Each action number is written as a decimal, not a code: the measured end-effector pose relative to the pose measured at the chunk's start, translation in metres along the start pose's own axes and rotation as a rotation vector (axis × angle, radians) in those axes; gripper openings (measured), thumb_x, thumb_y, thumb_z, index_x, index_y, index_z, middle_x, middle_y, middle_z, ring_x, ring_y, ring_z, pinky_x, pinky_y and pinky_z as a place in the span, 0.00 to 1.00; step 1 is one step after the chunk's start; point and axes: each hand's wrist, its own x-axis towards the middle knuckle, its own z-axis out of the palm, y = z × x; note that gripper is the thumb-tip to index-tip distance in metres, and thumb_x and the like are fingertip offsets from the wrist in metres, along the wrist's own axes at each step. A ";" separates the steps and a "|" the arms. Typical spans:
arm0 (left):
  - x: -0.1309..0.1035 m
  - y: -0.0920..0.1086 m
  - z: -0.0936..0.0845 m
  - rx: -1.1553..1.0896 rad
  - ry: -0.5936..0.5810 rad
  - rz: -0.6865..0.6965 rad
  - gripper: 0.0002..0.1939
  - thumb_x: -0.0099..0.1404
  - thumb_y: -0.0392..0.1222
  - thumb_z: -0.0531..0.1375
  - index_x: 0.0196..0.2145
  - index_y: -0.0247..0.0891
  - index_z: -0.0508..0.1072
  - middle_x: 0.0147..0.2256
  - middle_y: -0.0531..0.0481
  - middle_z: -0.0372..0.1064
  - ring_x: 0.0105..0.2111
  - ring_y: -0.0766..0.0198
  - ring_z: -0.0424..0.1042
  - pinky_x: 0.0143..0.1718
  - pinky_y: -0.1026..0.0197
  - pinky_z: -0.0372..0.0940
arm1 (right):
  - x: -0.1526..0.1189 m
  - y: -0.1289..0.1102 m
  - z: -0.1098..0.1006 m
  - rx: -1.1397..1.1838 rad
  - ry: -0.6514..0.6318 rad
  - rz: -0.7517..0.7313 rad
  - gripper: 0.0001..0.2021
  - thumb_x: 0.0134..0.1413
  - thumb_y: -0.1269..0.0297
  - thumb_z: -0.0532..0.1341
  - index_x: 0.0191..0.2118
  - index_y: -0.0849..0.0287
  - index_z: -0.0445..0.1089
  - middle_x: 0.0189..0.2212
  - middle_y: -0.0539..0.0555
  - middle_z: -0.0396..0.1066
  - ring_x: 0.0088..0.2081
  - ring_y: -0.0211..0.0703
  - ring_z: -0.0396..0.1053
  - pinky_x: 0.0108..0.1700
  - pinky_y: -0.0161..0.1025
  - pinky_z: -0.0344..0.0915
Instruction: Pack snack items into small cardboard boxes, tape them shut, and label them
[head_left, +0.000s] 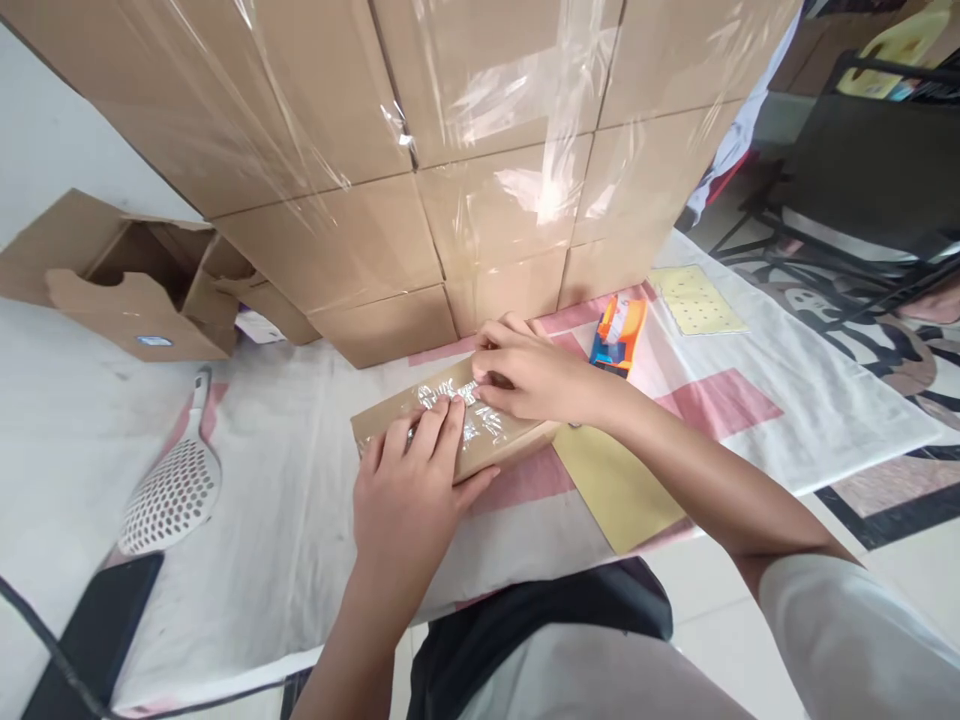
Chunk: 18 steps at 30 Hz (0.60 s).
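Note:
A small, long cardboard box (491, 455) lies on the cloth-covered table, with crinkled clear tape (487, 425) across its top. My left hand (412, 470) holds the box, fingers over the top and thumb along the near side. Closed in a pinch at the top of the box, my right hand (529, 372) has its fingertips at the tape; what is between them is too hidden to tell. Behind the right wrist lies an orange and blue object (621, 328) that looks like a tape dispenser. A yellow sheet (619, 485) lies under the right forearm.
Stacked cardboard boxes (502, 210) wrapped in clear film rise just behind my hands. On the left are an opened carton (180, 335), a white perforated skimmer (176, 490) and a black phone-like slab (105, 620). A dotted yellow cloth (697, 300) and a black chair (877, 160) are at right.

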 end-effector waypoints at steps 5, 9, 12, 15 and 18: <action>-0.001 0.001 0.000 -0.007 -0.017 -0.002 0.34 0.67 0.61 0.64 0.61 0.34 0.73 0.54 0.45 0.78 0.47 0.48 0.72 0.45 0.50 0.61 | 0.010 0.005 -0.008 -0.066 0.064 0.330 0.28 0.44 0.52 0.76 0.45 0.59 0.65 0.54 0.65 0.60 0.58 0.67 0.58 0.56 0.59 0.60; -0.001 0.000 0.000 0.002 -0.005 0.000 0.35 0.67 0.62 0.64 0.62 0.34 0.71 0.53 0.44 0.78 0.46 0.48 0.72 0.44 0.50 0.61 | 0.002 0.017 0.005 0.386 0.031 0.347 0.31 0.50 0.54 0.72 0.55 0.57 0.59 0.56 0.61 0.64 0.55 0.59 0.66 0.55 0.54 0.67; -0.003 -0.001 -0.001 0.006 0.005 0.024 0.35 0.68 0.60 0.63 0.64 0.35 0.70 0.53 0.44 0.78 0.47 0.48 0.72 0.46 0.50 0.61 | -0.009 0.022 0.013 0.688 -0.007 0.371 0.41 0.52 0.58 0.70 0.67 0.54 0.52 0.62 0.61 0.63 0.59 0.56 0.67 0.59 0.52 0.67; -0.008 -0.002 -0.003 0.002 0.005 0.053 0.36 0.68 0.59 0.63 0.66 0.37 0.67 0.55 0.43 0.77 0.48 0.46 0.73 0.47 0.49 0.61 | -0.025 0.029 0.006 0.757 -0.110 0.270 0.55 0.50 0.60 0.72 0.75 0.53 0.38 0.73 0.65 0.47 0.70 0.58 0.56 0.67 0.53 0.60; -0.013 -0.004 -0.007 -0.020 0.014 0.087 0.39 0.68 0.60 0.62 0.70 0.40 0.62 0.57 0.42 0.76 0.47 0.45 0.74 0.45 0.49 0.62 | -0.052 0.036 0.003 0.755 -0.240 0.037 0.66 0.45 0.54 0.75 0.77 0.49 0.28 0.77 0.63 0.28 0.77 0.59 0.34 0.74 0.56 0.46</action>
